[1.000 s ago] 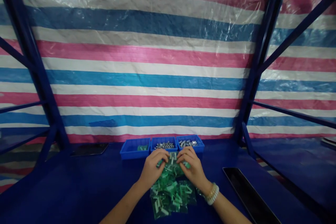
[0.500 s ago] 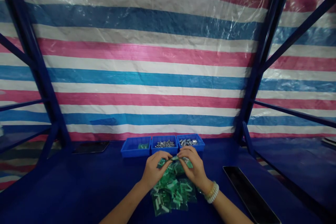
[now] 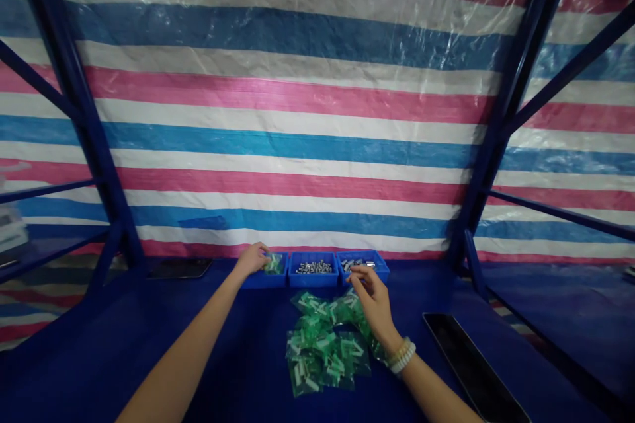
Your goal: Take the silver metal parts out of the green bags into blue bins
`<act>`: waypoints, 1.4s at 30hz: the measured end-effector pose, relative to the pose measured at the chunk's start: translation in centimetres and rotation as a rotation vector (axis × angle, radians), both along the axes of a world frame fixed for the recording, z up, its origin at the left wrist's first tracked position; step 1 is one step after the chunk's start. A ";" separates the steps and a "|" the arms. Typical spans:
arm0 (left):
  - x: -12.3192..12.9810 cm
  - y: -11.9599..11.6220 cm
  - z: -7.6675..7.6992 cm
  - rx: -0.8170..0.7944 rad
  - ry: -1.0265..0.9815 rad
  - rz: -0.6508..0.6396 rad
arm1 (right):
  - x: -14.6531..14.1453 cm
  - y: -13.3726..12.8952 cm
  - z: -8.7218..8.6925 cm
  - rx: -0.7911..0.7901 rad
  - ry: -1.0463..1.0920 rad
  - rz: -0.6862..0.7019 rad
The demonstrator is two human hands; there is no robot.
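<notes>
My left hand [image 3: 254, 258] reaches to the left blue bin [image 3: 265, 279], fingers closed at the small green plastic bags [image 3: 274, 264] inside. Its fingertips are partly hidden, but they appear to pinch a bag. My right hand [image 3: 373, 297], with a beaded bracelet on the wrist, is at the front of the right blue bin [image 3: 380, 267]. Thumb and fingers curl together there, and anything between them is too small to make out. Metal pieces [image 3: 353, 264] lie in that bin. Below and between my hands lies a pile of green bags [image 3: 327, 347] with pale pieces inside.
The middle blue bin [image 3: 313, 279] holds small metal parts [image 3: 314, 267]. A dark flat device [image 3: 473, 367] lies at right, and another dark flat object [image 3: 181, 268] at back left. Blue metal posts [image 3: 483, 165] flank the table [image 3: 238, 357]; a striped sheet [image 3: 297, 158] hangs behind.
My hands have parted from the bag they held together above the pile. The left has moved left and away to the left bin; the right has shifted slightly towards the right bin.
</notes>
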State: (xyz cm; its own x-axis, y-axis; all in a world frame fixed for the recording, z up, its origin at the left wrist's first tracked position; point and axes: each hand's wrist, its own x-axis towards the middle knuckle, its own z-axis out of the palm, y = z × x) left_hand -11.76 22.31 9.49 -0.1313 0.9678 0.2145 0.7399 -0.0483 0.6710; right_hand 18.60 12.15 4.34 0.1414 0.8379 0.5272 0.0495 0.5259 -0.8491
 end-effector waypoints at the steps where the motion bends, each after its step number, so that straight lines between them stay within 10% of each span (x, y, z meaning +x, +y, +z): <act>1: -0.1 0.3 -0.4 -0.034 0.044 -0.002 | 0.0 0.1 0.0 -0.017 0.011 0.001; 13: 3.6 -4.0 -0.6 0.119 0.386 -0.002 | 0.3 0.8 -0.7 -0.060 -0.019 -0.026; 19: 6.7 -8.3 -4.4 0.072 0.400 -0.153 | 0.0 0.6 -0.9 -0.038 -0.079 -0.021; 26: 5.9 -7.3 -6.9 0.019 0.053 -0.211 | -0.3 0.4 -0.9 -0.040 -0.103 -0.015; 33: 6.2 -7.8 -4.6 0.087 -0.440 -0.278 | -0.7 0.1 -1.0 -0.038 -0.140 -0.025; 42: 9.8 -11.1 -3.6 -0.090 -0.870 -0.533 | -2.4 -1.0 -0.6 -0.371 0.323 0.328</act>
State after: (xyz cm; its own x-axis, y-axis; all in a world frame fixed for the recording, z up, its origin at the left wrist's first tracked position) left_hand -1.93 11.25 5.84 0.2454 0.9536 0.1745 -0.1083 -0.1519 0.9824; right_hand 16.19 11.19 3.77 -0.0520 0.9852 0.1634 -0.3573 0.1345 -0.9242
